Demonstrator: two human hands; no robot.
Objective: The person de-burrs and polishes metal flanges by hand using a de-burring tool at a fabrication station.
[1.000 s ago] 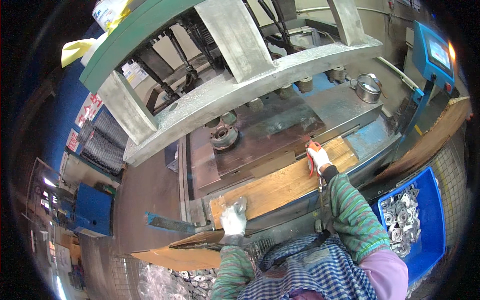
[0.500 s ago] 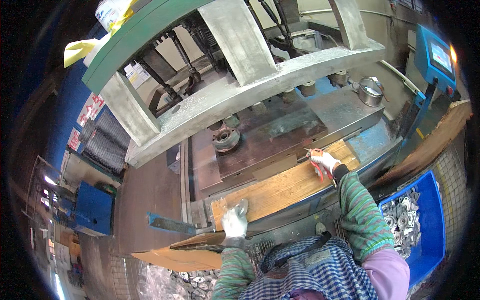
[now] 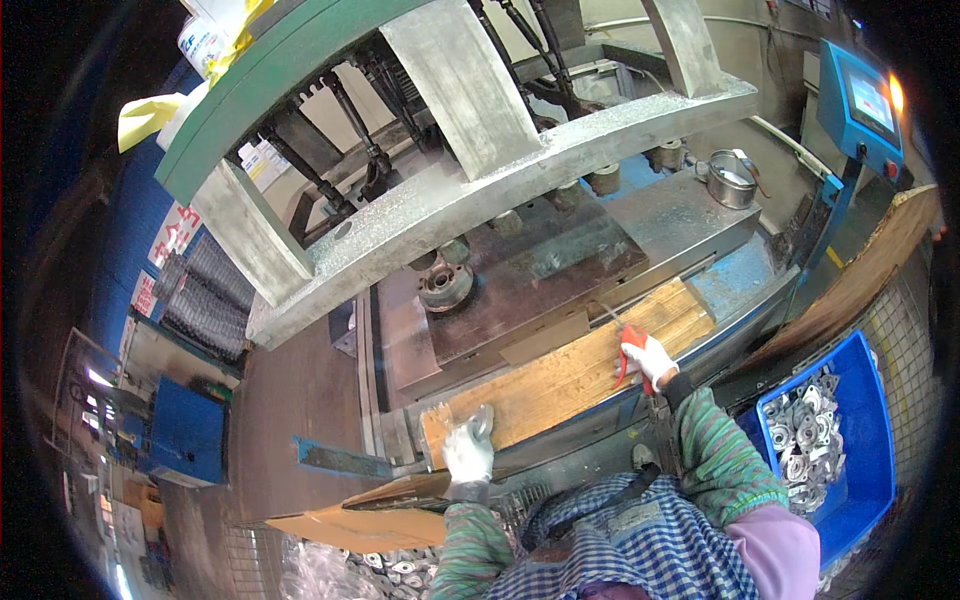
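My left hand point(image 3: 468, 455), in a white glove, is closed around a small grey metal part point(image 3: 482, 420) at the left end of a wooden board point(image 3: 560, 385). My right hand point(image 3: 650, 362), gloved too, grips red-handled pliers point(image 3: 631, 343) above the board's right part. Their jaws point up and left toward the press bed's front edge. Beyond the board, a round metal die point(image 3: 446, 287) stands on the brown press bed point(image 3: 545, 290), apart from both hands.
A heavy metal press frame point(image 3: 520, 170) spans the far side. A steel cup point(image 3: 732, 180) stands on the bed's right end, near a blue control panel point(image 3: 862, 105). At right, a blue bin point(image 3: 870, 460) holds several metal parts; more lie by a cardboard flap point(image 3: 360, 525) at lower left.
My right hand has moved slightly down and left, and the pliers have swung so their jaws reach farther up toward the bed. My left hand stays by the board's left end.
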